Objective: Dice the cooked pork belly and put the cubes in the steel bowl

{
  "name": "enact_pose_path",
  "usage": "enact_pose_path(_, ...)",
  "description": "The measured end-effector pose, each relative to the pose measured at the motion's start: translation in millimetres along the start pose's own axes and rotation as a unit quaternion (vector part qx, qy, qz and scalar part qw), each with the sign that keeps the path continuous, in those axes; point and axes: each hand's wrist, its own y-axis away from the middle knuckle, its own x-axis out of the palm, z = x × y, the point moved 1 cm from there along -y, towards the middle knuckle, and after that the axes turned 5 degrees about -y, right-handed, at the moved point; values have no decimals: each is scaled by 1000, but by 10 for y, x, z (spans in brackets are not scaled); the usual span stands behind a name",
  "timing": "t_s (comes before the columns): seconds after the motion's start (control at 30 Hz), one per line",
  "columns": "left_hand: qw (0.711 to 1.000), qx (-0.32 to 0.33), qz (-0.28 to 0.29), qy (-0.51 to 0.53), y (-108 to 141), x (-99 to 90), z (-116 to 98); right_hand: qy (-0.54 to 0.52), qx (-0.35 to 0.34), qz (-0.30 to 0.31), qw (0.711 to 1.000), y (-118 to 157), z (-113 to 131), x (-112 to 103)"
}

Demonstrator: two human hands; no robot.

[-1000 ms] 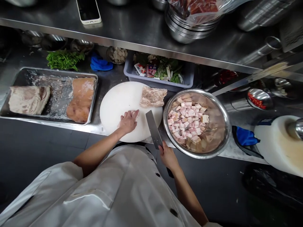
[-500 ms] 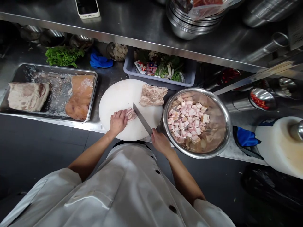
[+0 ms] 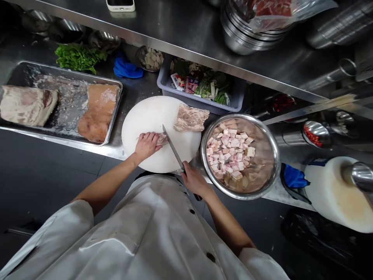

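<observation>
Mid-frame, my left hand (image 3: 147,146) pins meat (image 3: 162,139), my right hand (image 3: 194,179) grips the knife (image 3: 173,147): seemingly slicing, next needing a steady downstroke.

You stand at a stainless-steel counter (image 3: 131,87) extending to both sides of your left hand (image 3: 147,145) and right hand (image 3: 192,179). Beyond both hands, a raised metal shelf (image 3: 175,21) with a bright front edge overhangs the counter. Left of your left hand, below counter level, observe the dark grey tiled floor (image 3: 72,163). Light reflects off the shelf top; the space beneath it is dimmer.
</observation>
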Motion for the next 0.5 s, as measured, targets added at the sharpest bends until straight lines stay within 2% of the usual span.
enact_pose_path(0.13, 998, -56, 1, 3, -26, -46, -48, 39, 53, -22, 998, 17, 209, 87)
enact_pose_path(0.23, 995, -97, 8, -8, -17, -42, -97, 46, 32, -12, 998, -60, 313, 81)
enact_pose_path(0.37, 995, -97, 0, 6, -24, -32, -78, 51, 23, -12, 998, -96, 264, -23)
enact_pose_path(0.5, 994, -89, -27, 55, -50, 0, -21, 72, 60, -14, 995, -102, 250, -70)
